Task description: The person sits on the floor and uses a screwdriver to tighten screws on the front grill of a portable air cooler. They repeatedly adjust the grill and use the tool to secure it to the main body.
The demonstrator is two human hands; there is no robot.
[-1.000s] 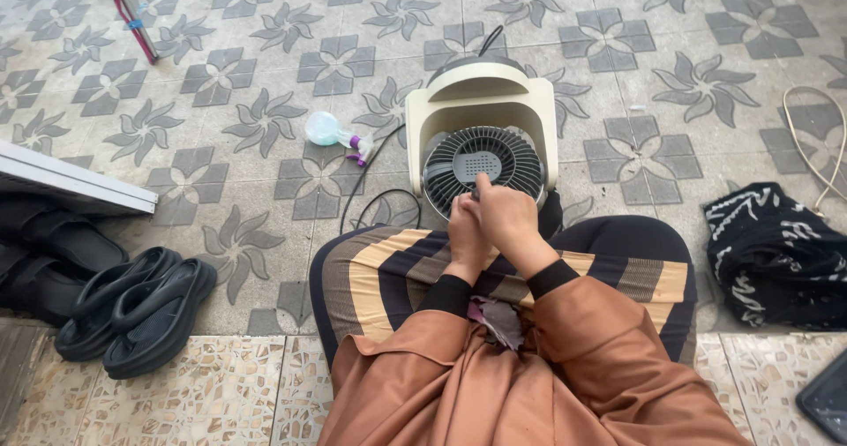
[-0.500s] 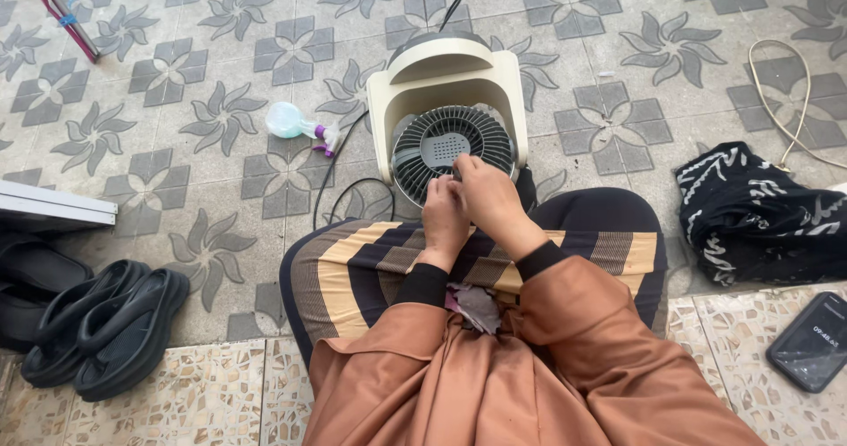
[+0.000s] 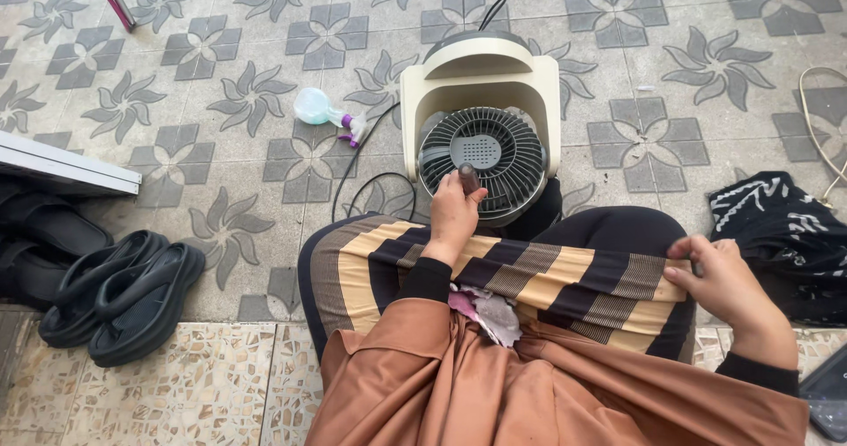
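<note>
- Your left hand [image 3: 454, 212], at the centre of the frame, has its fingers [image 3: 476, 197] curled shut around a dark tool handle [image 3: 468, 178]; only the handle's rounded top shows, so you cannot tell what kind of tool it is.
- The handle's tip sits against the lower part of the fan [image 3: 481, 119] grille, just below the hub.
- Your right hand [image 3: 719, 283], at the right edge of your lap, has its fingers loosely bent and a little apart, resting on the striped cloth [image 3: 529, 274] over your knee; it grips nothing that shows.
- The fan stands in the upper centre of the frame, a cream box housing with a round dark grey grille and a pale perforated hub, touching your knees.
- A black cord [image 3: 371, 168] loops from the fan across the floor to its left.
- The floor [image 3: 670, 75] is grey tile with a flower pattern; nearer you it turns to speckled beige tile.
- A small spray bottle [image 3: 322, 111] lies left of the fan, dark sandals [image 3: 119, 292] sit at lower left, and a black patterned cloth [image 3: 781, 230] lies at the right.
</note>
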